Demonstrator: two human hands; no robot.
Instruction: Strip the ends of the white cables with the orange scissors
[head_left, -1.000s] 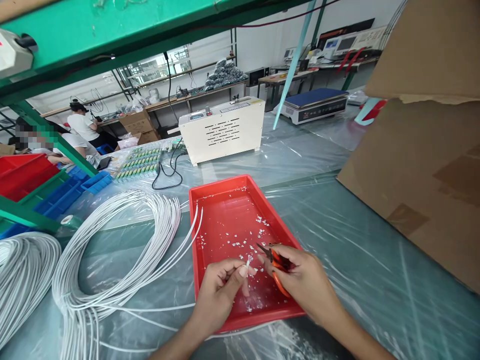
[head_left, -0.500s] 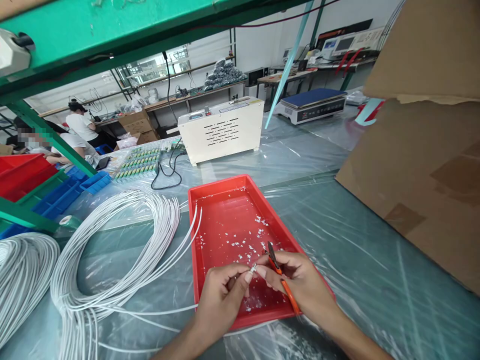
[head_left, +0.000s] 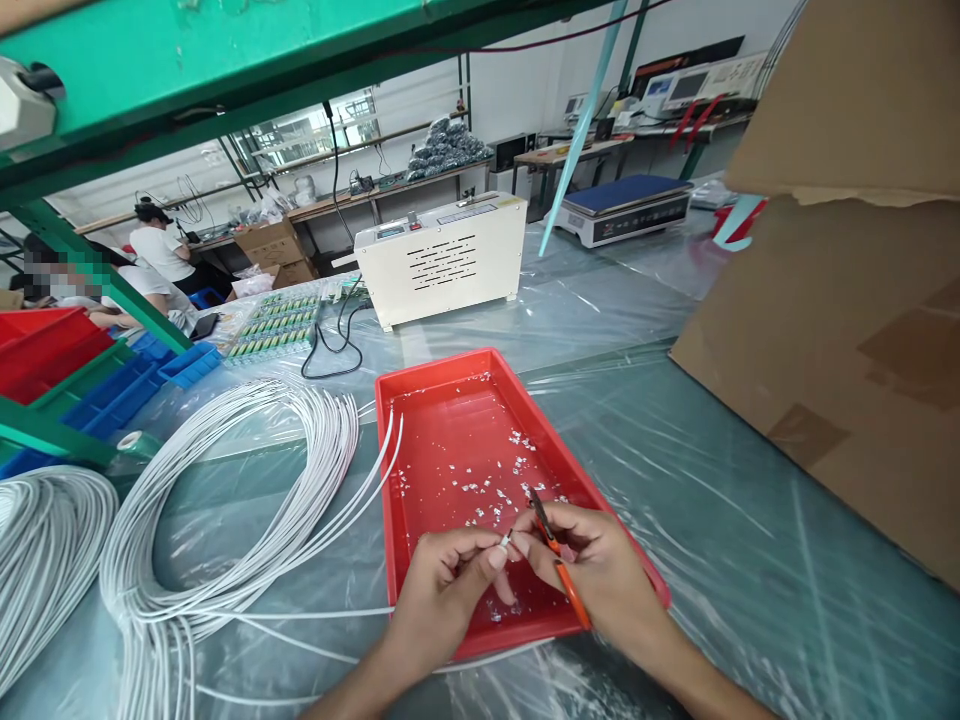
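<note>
Over the near half of a red tray, my left hand pinches the end of a white cable between thumb and forefinger. My right hand is closed around orange-handled cutters, their dark jaws pointing up and away from me. The thumb and forefinger of that hand meet close beside the cable end, near my left fingertips. Small white scraps lie scattered on the tray floor. A coil of white cable rests left of the tray, with strands running toward it.
A second cable coil lies at the far left. Behind the tray stand a cream machine and a blue-topped scale. A large cardboard box is at the right, and a green shelf beam crosses above. People sit at the far left.
The cutters in my right hand have tilted and shifted slightly left. A lower finger of my left hand now shows extended below the cable end.
</note>
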